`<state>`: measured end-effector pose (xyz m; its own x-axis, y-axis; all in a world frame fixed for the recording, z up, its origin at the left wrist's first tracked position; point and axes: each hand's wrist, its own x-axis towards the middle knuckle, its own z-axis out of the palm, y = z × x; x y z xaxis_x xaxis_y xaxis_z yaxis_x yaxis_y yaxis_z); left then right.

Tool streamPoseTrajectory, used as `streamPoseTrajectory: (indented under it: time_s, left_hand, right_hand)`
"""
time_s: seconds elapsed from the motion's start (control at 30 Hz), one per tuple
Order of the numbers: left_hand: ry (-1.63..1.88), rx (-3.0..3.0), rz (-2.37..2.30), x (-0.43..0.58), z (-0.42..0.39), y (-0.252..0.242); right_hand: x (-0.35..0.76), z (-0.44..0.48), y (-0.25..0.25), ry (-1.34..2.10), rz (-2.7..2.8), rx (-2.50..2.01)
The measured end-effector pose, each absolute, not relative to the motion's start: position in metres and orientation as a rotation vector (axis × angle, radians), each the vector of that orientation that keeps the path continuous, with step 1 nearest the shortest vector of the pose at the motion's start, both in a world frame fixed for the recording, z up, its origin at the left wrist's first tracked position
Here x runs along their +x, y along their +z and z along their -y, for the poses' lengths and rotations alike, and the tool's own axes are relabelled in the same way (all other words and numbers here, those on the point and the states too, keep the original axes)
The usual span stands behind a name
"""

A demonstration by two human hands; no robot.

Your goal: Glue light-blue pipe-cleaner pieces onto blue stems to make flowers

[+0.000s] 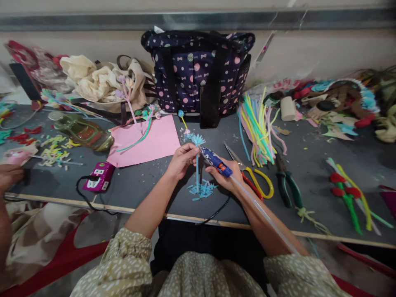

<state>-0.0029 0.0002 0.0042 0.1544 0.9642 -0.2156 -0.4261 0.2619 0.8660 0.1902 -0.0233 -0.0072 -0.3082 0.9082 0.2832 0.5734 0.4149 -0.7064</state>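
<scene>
My left hand (183, 160) pinches a thin blue stem with a fringed blue paper flower (196, 140) at its top. Its lower end hangs over a small heap of blue paper scraps (201, 190). My right hand (227, 175) grips a blue glue gun (215, 161), its nozzle pointing at the stem just below the flower. A long clear glue stick (262, 212) sticks out of the back of the gun along my forearm. Both hands are above the dark grey table (148, 185).
Yellow-handled scissors (253, 175) and green-handled pliers (287, 185) lie right of my hand. Coloured pipe cleaners (256, 123), a pink sheet (148, 142), a polka-dot bag (201, 70), a magenta device with cord (99, 177). Another person's hand (9, 175) at far left.
</scene>
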Motion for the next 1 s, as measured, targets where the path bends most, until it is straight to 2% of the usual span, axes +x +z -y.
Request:
streamPoseTrajectory:
  time_s: [0.5, 1.0]
  left_hand:
    - [1.276, 0.659, -0.943, -0.009, -0.005, 0.003]
    - [1.717, 0.583, -1.027, -0.021, -0.017, -0.002]
  right_hand:
    - [0.193, 0.020, -0.002, 0.719, 1.974, -1.321]
    - [0.185, 0.020, -0.004, 0.769, 2.491, -1.329]
